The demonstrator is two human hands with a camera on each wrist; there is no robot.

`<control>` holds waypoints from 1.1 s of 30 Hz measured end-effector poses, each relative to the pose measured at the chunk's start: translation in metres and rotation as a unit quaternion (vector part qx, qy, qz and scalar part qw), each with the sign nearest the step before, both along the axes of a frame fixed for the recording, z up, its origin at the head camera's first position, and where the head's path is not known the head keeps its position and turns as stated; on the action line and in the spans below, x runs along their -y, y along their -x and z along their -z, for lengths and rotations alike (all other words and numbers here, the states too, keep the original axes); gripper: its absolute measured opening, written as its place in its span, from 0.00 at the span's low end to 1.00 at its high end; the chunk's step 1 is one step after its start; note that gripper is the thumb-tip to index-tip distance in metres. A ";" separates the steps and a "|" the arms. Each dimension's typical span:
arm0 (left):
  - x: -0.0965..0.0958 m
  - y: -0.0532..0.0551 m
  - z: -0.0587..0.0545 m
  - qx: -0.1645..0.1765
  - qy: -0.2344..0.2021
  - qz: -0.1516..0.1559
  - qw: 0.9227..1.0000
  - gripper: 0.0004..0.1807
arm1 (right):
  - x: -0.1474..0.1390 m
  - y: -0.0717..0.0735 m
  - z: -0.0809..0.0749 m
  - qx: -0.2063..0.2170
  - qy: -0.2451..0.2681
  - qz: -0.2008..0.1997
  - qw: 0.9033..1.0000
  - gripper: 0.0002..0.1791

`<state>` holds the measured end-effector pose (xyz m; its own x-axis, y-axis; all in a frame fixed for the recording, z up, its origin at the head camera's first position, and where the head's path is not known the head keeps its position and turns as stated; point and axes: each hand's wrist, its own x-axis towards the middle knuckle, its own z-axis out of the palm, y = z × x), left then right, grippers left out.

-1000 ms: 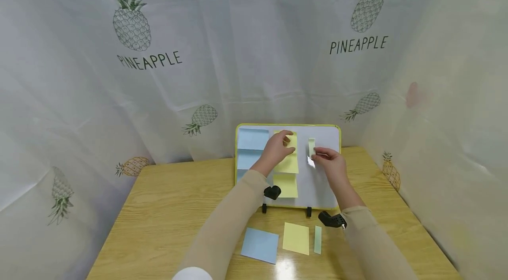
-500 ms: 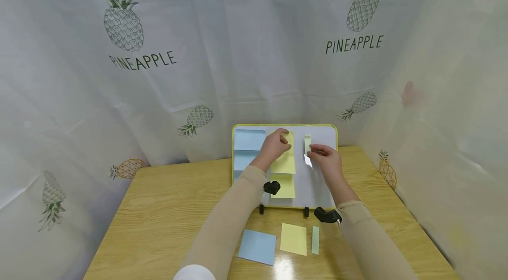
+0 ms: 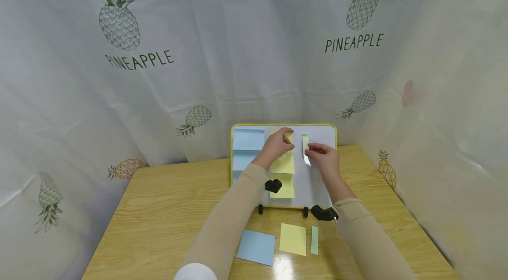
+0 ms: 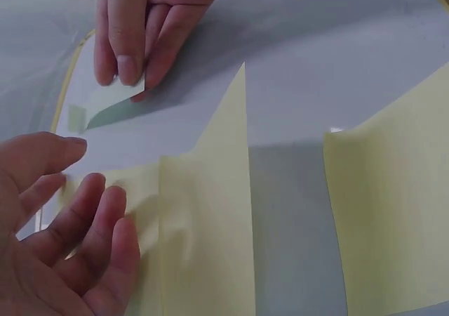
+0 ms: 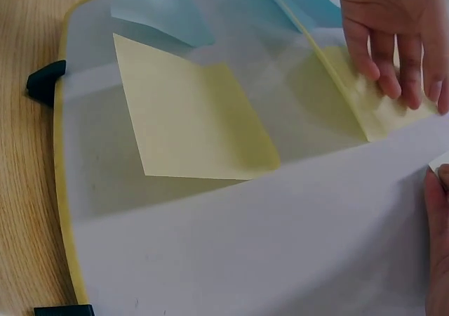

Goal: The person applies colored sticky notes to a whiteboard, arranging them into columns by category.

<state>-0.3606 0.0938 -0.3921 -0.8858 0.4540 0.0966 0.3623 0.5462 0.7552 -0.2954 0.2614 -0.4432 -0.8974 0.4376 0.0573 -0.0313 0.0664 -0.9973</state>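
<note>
The right hand [image 3: 325, 159] pinches the lower part of a narrow pale green strip [image 3: 305, 142] between thumb and fingertips; the strip rises from the pinch and lies against the white board [image 3: 321, 136], just right of the frame's centre. In the left wrist view the same fingers [image 4: 130, 38] appear at the upper left, holding the strip's end close to the board surface. Beside it, the left hand [image 3: 278, 145] rests with fairly straight, spread fingers on the top of the upper yellow note [image 3: 285, 163], pressing it to the board; the note's lower edge lifts away from the surface. Below it hangs a second yellow note [image 3: 286, 187], and two blue notes [image 3: 248, 140] fill the board's left column. The yellow-rimmed board stands propped on a wooden table [image 3: 166, 209]. At the lower centre of the head view, a blue pad [image 3: 256, 247], a yellow pad [image 3: 293, 239] and a green strip [image 3: 315, 240] lie flat on the table. A pineapple-printed curtain [image 3: 158, 50] forms the background.
</note>
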 end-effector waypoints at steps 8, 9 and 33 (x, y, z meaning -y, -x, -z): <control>-0.005 0.000 -0.006 -0.009 0.049 0.034 0.998 0.24 | 0.000 0.000 0.000 -0.009 -0.003 0.003 1.000 0.17; -0.006 -0.001 -0.006 -0.008 0.054 0.039 0.998 0.24 | 0.001 -0.001 0.000 -0.008 -0.003 0.003 1.000 0.16; -0.015 -0.003 -0.005 0.025 0.031 0.016 0.999 0.23 | 0.001 0.005 0.004 -0.011 -0.023 0.007 1.000 0.13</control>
